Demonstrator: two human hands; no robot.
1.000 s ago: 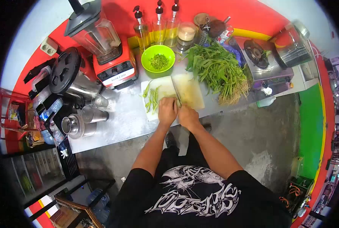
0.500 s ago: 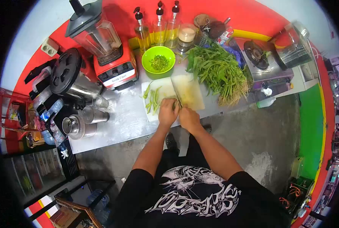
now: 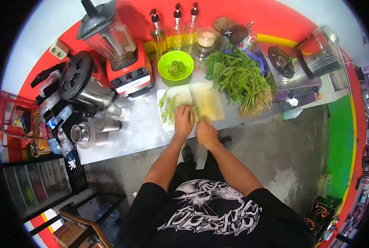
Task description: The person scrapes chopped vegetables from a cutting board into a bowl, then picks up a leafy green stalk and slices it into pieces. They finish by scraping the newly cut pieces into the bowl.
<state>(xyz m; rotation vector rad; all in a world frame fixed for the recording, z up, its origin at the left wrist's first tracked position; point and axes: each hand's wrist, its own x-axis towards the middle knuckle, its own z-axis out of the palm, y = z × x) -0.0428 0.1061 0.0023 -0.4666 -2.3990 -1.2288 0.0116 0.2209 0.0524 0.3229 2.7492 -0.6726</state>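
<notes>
My left hand [image 3: 184,118] rests curled on the white cutting board [image 3: 164,125], its fingers bent over green pods that look like chillies; what lies under them is mostly hidden. Close beside it, my right hand [image 3: 206,131] is closed around the handle of a knife [image 3: 196,110]. Only a thin strip of the blade shows between my hands. Several long green chillies [image 3: 166,108] lie on the board left of my left hand. The board's right part [image 3: 209,103] is stained yellowish. Behind it stands a lime-green bowl [image 3: 164,73] with chopped green pieces [image 3: 176,68] inside.
A bunch of leafy greens with roots [image 3: 238,74] lies to the right, before a gas stove [image 3: 294,82]. Pump bottles [image 3: 177,37] line the red wall. On the left are a red blender [image 3: 128,74], a lidded steel container [image 3: 87,89] and metal cups [image 3: 106,122].
My right hand has shifted slightly down and away from my left hand, blurred by motion. The left hand stays bent over the board. The whole view has shifted a little.
</notes>
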